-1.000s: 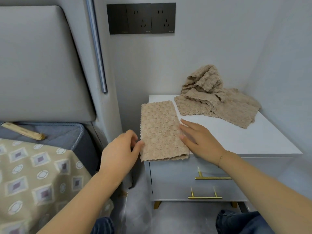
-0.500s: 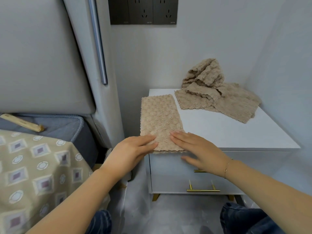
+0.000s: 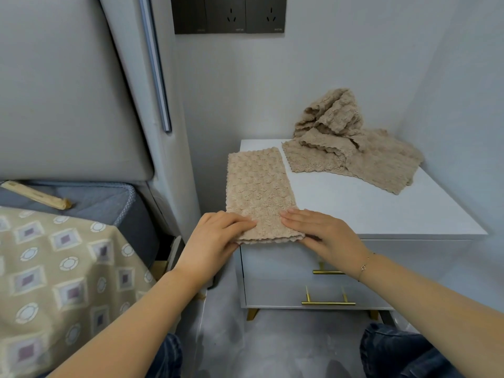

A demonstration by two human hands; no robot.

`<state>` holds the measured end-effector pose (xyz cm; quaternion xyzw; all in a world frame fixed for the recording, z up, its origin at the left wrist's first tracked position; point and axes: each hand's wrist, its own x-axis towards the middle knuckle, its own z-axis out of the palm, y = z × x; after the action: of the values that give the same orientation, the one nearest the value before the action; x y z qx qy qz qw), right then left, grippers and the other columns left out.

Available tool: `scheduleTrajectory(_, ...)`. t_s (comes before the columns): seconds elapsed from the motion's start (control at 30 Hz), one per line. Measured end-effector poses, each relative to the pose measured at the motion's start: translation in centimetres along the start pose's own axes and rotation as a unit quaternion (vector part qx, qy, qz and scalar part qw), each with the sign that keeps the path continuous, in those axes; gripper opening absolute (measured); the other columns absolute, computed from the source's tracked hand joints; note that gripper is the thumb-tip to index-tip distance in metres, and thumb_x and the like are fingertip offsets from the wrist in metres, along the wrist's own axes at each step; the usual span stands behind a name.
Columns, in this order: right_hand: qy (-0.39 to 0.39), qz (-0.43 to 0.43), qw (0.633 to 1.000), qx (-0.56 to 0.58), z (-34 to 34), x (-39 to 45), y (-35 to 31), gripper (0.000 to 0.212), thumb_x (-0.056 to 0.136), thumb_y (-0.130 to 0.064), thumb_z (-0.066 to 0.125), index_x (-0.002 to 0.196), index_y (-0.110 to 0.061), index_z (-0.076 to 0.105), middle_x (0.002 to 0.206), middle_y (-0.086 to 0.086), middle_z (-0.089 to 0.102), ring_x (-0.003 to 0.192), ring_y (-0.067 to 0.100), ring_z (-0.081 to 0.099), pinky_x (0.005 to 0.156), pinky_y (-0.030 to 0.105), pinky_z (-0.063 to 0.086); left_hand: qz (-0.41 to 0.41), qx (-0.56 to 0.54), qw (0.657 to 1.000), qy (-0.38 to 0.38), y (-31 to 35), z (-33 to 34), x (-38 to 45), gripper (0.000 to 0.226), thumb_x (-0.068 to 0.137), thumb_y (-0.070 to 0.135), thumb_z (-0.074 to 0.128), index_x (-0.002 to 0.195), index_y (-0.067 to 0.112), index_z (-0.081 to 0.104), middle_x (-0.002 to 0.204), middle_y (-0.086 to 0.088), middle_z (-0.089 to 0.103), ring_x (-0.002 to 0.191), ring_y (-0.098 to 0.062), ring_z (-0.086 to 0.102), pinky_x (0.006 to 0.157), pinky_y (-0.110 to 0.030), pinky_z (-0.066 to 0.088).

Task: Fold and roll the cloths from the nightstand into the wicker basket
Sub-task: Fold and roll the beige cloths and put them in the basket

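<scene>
At the nightstand's (image 3: 354, 214) front edge, left hand (image 3: 215, 238) and right hand (image 3: 324, 233) pinch the folded cloth's (image 3: 259, 186) near end; roll tightly, evenly away.

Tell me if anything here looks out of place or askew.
The folded beige textured cloth overhangs the white nightstand's left and front edges. A loose wooden stick lies on the grey mattress. No wicker basket is in view.
</scene>
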<state>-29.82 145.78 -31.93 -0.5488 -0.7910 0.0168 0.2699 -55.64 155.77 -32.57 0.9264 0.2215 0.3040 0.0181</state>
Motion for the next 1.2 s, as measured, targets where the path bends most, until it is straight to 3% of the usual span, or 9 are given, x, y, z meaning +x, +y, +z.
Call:
scheduleTrajectory(0.2, 0.057, 0.082, 0.987, 0.125, -0.5, 0.5, -0.7, 0.029, 0.086, -0.024, 0.069, 0.115, -0.022, 0.07, 0.118, -0.01, 0.067, 0.116, -0.002, 0.056, 0.102, 0.015, 0.041, -0.097, -0.104, 0.99, -0.011, 0.6, -2.0, 1.9, 0.011, 0.083, 0.021, 0.07, 0.086, 0.012, 0.076, 0.083, 0.003, 0.073, 0.079, -0.009, 0.059, 0.074, -0.029, 0.046)
scheduleTrajectory(0.27, 0.072, 0.12, 0.973, 0.181, -0.9, 0.9, -1.3, 0.028, 0.081, -0.037, 0.067, 0.102, -0.019, 0.076, 0.103, -0.007, 0.073, 0.099, 0.004, 0.064, 0.087, 0.019, 0.049, -0.178, -0.147, 0.972, -0.049, 0.6, -2.3, 2.4, 0.029, 0.083, 0.037, 0.071, 0.084, 0.007, 0.074, 0.08, -0.006, 0.071, 0.075, -0.015, 0.06, 0.073, -0.035, 0.047)
scheduleTrajectory(0.37, 0.085, 0.167, 0.961, 0.202, -1.1, 1.8, -1.1, 0.053, 0.077, -0.053, 0.061, 0.076, -0.001, 0.069, 0.074, 0.015, 0.062, 0.078, 0.021, 0.056, 0.072, 0.036, 0.043, -0.274, -0.217, 0.934, -0.079, 0.5, -2.2, 2.7, 0.062, 0.077, 0.057, 0.068, 0.083, -0.004, 0.066, 0.077, -0.024, 0.062, 0.064, -0.014, 0.047, 0.062, -0.032, 0.04)
scheduleTrajectory(0.53, 0.066, 0.225, 0.941, 0.246, -1.5, 2.8, -0.9, 0.063, 0.081, -0.048, 0.065, 0.066, 0.011, 0.049, 0.057, 0.009, 0.035, 0.057, 0.012, 0.034, 0.057, 0.024, 0.027, -0.377, -0.34, 0.86, -0.061, 0.5, -2.4, 2.9, 0.06, 0.071, 0.062, 0.072, 0.082, 0.003, 0.071, 0.084, -0.027, 0.063, 0.073, -0.019, 0.052, 0.07, -0.03, 0.039)
scheduleTrajectory(0.67, 0.087, 0.278, 0.918, 0.268, -0.8, 3.6, -0.9, 0.05, 0.083, -0.035, 0.072, 0.057, 0.001, 0.048, 0.052, 0.0, 0.038, 0.052, 0.008, 0.033, 0.053, 0.019, 0.027, -0.457, -0.394, 0.797, -0.034, 0.1, -1.9, 2.8, 0.074, 0.064, 0.058, 0.078, 0.095, -0.009, 0.067, 0.085, -0.015, 0.063, 0.081, -0.017, 0.051, 0.065, -0.022, 0.037)
scheduleTrajectory(0.77, 0.124, 0.297, 0.917, 0.234, -0.1, 4.0, -1.3, 0.046, 0.081, -0.035, 0.075, 0.064, 0.003, 0.055, 0.057, 0.006, 0.047, 0.056, 0.012, 0.041, 0.056, 0.022, 0.032, -0.456, -0.345, 0.82, -0.011, 0.0, -1.7, 3.0, 0.068, 0.071, 0.052, 0.078, 0.085, -0.012, 0.062, 0.076, -0.023, 0.061, 0.071, -0.02, 0.052, 0.055, -0.02, 0.043)
scheduleTrajectory(0.87, 0.143, 0.311, 0.916, 0.211, 0.2, 4.2, -1.7, 0.025, 0.08, -0.036, 0.075, 0.079, -0.016, 0.059, 0.061, 0.0, 0.058, 0.06, 0.014, 0.054, 0.064, 0.023, 0.041, -0.45, -0.297, 0.842, 0.004, 0.4, -1.6, 3.3, 0.064, 0.075, 0.049, 0.077, 0.077, -0.012, 0.058, 0.064, -0.014, 0.053, 0.062, -0.017, 0.045, 0.059, -0.026, 0.039)
scheduleTrajectory(1.0, 0.156, 0.274, 0.944, 0.094, 0.4, 4.0, -1.7, 0.03, 0.08, -0.044, 0.072, 0.093, -0.024, 0.052, 0.066, -0.005, 0.054, 0.071, 0.012, 0.051, 0.069, 0.032, 0.039, -0.435, -0.226, 0.872, -0.002, 0.3, -1.6, 3.4, 0.053, 0.076, 0.047, 0.076, 0.064, 0.003, 0.049, 0.057, 0.0, 0.045, 0.054, -0.01, 0.039, 0.056, -0.023, 0.033)
scheduleTrajectory(1.2, 0.107, 0.125, 0.983, 0.079, -0.6, 3.7, -0.2, 0.024, 0.089, -0.033, 0.066, 0.11, -0.026, 0.055, 0.103, -0.008, 0.048, 0.096, 0.002, 0.042, 0.082, 0.02, 0.036, -0.297, -0.189, 0.936, 0.025, 0.3, -2.4, 3.1, 0.024, 0.082, 0.033, 0.075, 0.091, 0.021, 0.056, 0.08, 0.008, 0.055, 0.062, -0.005, 0.044, 0.059, -0.014, 0.039)
